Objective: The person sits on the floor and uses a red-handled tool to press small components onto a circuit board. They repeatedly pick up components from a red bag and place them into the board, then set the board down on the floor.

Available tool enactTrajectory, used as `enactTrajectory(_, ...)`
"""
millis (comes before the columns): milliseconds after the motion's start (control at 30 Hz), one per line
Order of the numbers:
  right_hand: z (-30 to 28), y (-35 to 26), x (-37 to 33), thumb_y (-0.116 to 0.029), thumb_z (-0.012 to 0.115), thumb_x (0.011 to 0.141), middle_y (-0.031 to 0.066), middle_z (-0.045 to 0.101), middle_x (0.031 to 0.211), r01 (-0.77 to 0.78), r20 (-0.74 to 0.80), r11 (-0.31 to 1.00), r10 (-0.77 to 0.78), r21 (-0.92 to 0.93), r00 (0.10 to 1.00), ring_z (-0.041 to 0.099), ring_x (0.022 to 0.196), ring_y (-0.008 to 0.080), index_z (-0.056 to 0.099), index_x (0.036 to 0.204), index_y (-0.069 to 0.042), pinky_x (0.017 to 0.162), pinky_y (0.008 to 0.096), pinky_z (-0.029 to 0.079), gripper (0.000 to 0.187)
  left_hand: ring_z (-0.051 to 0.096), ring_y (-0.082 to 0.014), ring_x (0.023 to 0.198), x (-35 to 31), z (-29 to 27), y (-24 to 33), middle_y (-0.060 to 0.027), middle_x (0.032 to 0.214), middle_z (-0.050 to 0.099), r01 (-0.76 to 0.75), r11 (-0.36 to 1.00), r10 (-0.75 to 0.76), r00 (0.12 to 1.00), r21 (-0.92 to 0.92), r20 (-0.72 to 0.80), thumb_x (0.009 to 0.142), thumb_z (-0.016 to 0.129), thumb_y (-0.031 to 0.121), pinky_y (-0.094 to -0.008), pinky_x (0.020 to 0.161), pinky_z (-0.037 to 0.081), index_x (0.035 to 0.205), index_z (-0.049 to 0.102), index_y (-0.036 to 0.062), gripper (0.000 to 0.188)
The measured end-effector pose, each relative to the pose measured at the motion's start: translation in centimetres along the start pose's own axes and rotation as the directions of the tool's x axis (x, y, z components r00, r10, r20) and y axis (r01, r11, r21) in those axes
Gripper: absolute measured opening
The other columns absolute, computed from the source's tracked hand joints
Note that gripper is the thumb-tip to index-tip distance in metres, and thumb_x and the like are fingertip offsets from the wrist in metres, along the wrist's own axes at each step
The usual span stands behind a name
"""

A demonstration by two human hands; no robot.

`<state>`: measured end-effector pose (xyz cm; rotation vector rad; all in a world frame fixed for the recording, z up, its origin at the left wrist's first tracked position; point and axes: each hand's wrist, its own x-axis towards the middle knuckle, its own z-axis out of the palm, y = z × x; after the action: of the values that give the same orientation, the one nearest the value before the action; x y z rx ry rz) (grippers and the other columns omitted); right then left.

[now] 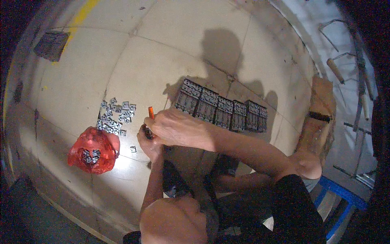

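Observation:
My right hand (174, 126) is closed around a slim orange-handled tool (151, 112), whose upper end sticks up past the fingers; its working end is hidden. Just below it, my left hand (149, 145) grips a small dark part (147, 132), mostly covered by fingers. Both hands meet above the tiled floor. Left of them lies a loose scatter of small grey metal pieces (111, 120). A red plastic bag (81, 148), opened out, holds more such pieces. One single piece (133, 149) rests between the bag and my left hand.
Beyond my right forearm stands a row of dark blocks (217, 106) with metal fittings. A dark flat square (53, 45) lies at far left near a yellow floor line (83, 16). To the right are a brown cardboard piece (321, 97) and a blue frame (343, 195).

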<state>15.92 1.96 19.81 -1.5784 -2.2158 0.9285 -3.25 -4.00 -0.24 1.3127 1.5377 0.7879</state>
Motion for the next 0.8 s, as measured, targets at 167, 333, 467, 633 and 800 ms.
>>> enactTrajectory(167,1.0,0.8,-0.1,-0.024,0.074,0.079,0.0188,0.069,0.072,0.055,-0.028,0.986,-0.06,-0.154,0.998,0.075,0.078,0.0346,0.068,0.073,0.002,0.064,0.0435,0.057,0.027,0.064,-0.0346,0.105,-0.5,-0.1,1.5,-0.0233,0.116,0.059,0.054,0.997,-0.055,0.998,-0.058,-0.025,0.077,0.081,0.051,-0.0437,0.09,0.053,0.132,0.056,-0.0094,0.086)
enactTrajectory(333,1.0,-0.4,0.9,-0.031,0.075,0.075,0.0081,0.07,0.077,0.083,-0.028,0.966,-0.093,-0.247,0.995,0.067,0.081,0.0253,0.071,0.07,-0.005,0.077,0.0394,0.051,0.026,0.063,-0.0353,0.104,-0.1,0.0,0.8,-0.0225,0.111,0.059,0.012,0.985,-0.009,1.0,-0.17,0.018,0.08,0.079,0.043,-0.0432,0.089,0.052,0.132,0.056,-0.0092,0.077)
enactTrajectory(467,-0.8,0.5,0.6,-0.033,0.075,0.073,0.0075,0.068,0.09,0.256,-0.159,0.877,-0.343,-0.407,0.926,0.061,0.086,0.0226,0.077,0.074,-0.009,0.081,0.0383,0.047,0.024,0.061,-0.0375,0.1,-0.4,-0.3,1.0,-0.0222,0.11,0.059,-0.008,0.999,0.01,0.999,-0.045,0.039,0.081,0.08,0.037,-0.044,0.088,0.051,0.131,0.057,-0.0066,0.071)
enactTrajectory(633,0.3,1.5,2.6,-0.022,0.072,0.077,0.0103,0.071,0.092,0.263,0.098,0.932,-0.245,-0.251,0.964,0.068,0.098,0.0293,0.079,0.077,-0.006,0.081,0.0406,0.057,0.017,0.057,-0.0402,0.111,-1.5,-2.3,4.8,-0.0202,0.118,0.059,-0.031,0.99,0.003,0.98,0.134,0.2,0.072,0.091,0.023,-0.0478,0.098,0.047,0.137,0.052,-0.0009,0.079)
enactTrajectory(800,2.9,1.1,3.0,-0.013,0.071,0.077,0.0138,0.076,0.083,0.214,0.258,0.929,-0.137,-0.303,0.957,0.071,0.092,0.0317,0.08,0.081,-0.003,0.074,0.0413,0.06,0.014,0.044,-0.0423,0.133,-2.6,-4.1,7.4,-0.0218,0.149,0.043,-0.112,0.971,0.007,0.896,0.211,0.443,0.058,0.098,0.015,-0.0494,0.113,0.04,0.155,0.033,0.0051,0.117)
